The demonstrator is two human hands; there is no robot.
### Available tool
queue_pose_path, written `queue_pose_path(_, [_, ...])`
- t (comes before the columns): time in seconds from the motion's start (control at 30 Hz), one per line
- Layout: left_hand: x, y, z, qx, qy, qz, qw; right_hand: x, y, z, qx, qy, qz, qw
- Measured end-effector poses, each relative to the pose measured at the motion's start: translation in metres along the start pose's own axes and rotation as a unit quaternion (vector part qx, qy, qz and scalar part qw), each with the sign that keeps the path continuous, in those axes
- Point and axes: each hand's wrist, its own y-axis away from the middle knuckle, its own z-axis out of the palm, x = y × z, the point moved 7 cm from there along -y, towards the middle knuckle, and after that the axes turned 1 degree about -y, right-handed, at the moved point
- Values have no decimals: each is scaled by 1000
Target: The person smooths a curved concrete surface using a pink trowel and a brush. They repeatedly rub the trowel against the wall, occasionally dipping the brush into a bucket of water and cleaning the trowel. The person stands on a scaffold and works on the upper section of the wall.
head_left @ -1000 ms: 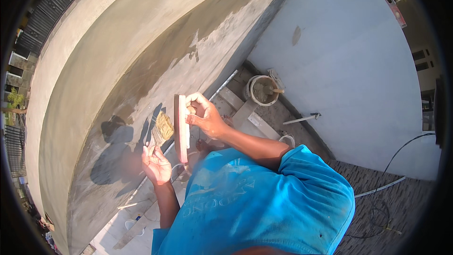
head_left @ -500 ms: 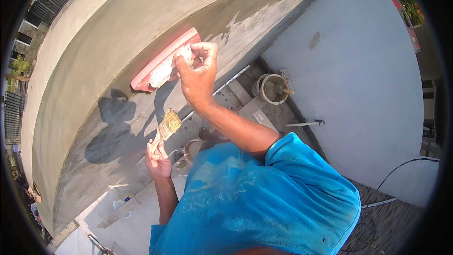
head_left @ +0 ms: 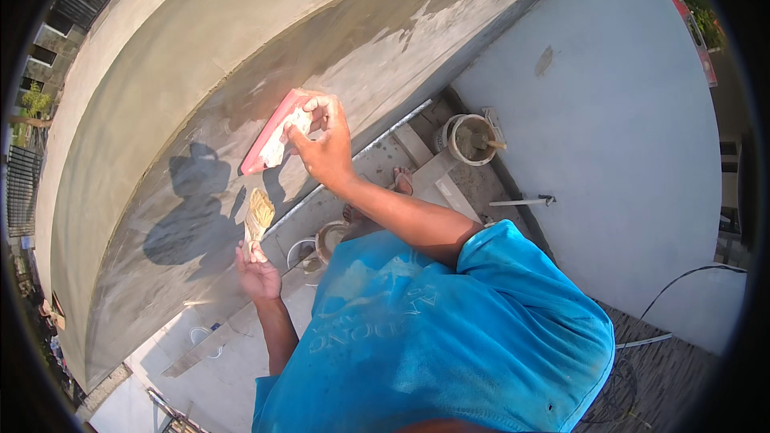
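Note:
My right hand (head_left: 327, 147) grips the back of a red plastering float (head_left: 271, 133), its handle smeared with pale plaster. The float lies against or very near the grey plastered wall (head_left: 200, 196); I cannot tell whether its face touches. Lower and to the left, my left hand (head_left: 259, 276) is closed round the handle of a wide paintbrush (head_left: 258, 216). The bristles are yellowish and point up, away from my body. Dark damp-looking streaks mark the wall beyond the float.
At the right, a bucket of grey mortar (head_left: 472, 141) with a tool in it stands beside a pale blue wall (head_left: 618, 136). A second bucket (head_left: 330, 239) is close by my legs. A pipe (head_left: 521, 202) sticks out of the blue wall. Cables (head_left: 622, 389) lie at lower right.
The float has come down the wall toward me and turned steeper. My left hand and the paintbrush have shifted slightly left, and the bristles now point more straight up.

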Motion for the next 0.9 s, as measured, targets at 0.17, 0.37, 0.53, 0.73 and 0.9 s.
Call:
queue_pose_path(0.17, [7,9,0,-42,12,-24,999,-44,-54,-96,101,-117,-59,986])
queue_pose_path(0.37, [8,0,0,-18,-39,-36,998,-162,-188,-201,144,52,-96,984])
queue_pose_path(0.53, [12,7,0,28,-42,-15,999,-157,-177,-168,91,38,-77,992])
queue_pose_path(0.73, [4,1,11,3,-64,-28,998,-95,-39,-23,-93,175,-44,979])
queue_pose_path(0.9, [5,2,29,-48,-73,-20,996,-109,-9,-13,-124,157,-117,973])
